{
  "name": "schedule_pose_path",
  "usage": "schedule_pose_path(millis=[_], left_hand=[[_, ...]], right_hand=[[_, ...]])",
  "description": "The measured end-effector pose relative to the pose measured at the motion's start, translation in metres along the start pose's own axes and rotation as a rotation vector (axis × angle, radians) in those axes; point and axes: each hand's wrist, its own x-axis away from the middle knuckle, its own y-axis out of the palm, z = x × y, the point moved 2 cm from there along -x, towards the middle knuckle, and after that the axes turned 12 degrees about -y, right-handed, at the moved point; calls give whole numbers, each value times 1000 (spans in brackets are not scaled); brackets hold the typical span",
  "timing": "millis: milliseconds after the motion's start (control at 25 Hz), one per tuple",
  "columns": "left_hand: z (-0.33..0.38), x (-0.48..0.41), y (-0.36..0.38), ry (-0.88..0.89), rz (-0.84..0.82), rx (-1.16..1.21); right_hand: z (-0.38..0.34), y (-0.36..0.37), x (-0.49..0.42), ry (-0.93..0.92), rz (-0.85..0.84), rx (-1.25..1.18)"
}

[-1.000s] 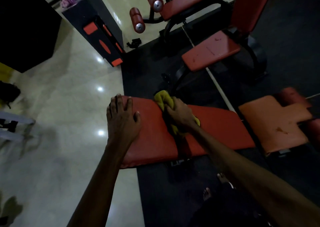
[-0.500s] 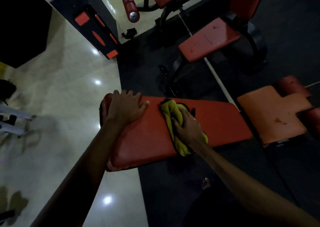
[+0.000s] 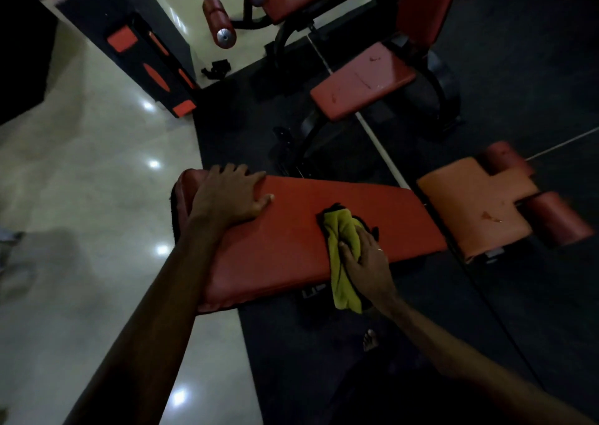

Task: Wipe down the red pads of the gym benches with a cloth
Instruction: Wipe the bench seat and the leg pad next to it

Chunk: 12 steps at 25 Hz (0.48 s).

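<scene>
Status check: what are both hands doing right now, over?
Left hand rests on red bench pad. Right hand grips yellow cloth on it. Nothing blocking.

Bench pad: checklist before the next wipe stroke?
1. Grip: right hand holds cloth on bench pad: ok.
2. Brace: left hand flat on pad's left end: ok.
3. Path: pad to the right of cloth bare: ok.
4. Cloth fully on pad: not ok, tail hangs over near edge.
5. Wiped part clean: cannot tell, too dim.
6. Next: neighbouring pad spotless: not ok, stain shows.
</scene>
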Motion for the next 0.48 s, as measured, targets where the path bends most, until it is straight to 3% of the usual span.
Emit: schedule_pose_path(millis=[80,240,320,480], left_hand=[[1,-2,1,-6,-1,4],[1,-1,3,-23,7,18],[1,-1,3,-29,8,24],[-2,-2,2,-50,3,27]], right_hand=[[-12,4,0,87,13,1],[-39,9,15,-191,-114,29],[-19,0,7,-241,-167,37],[9,-12,-20,-19,-100,11]])
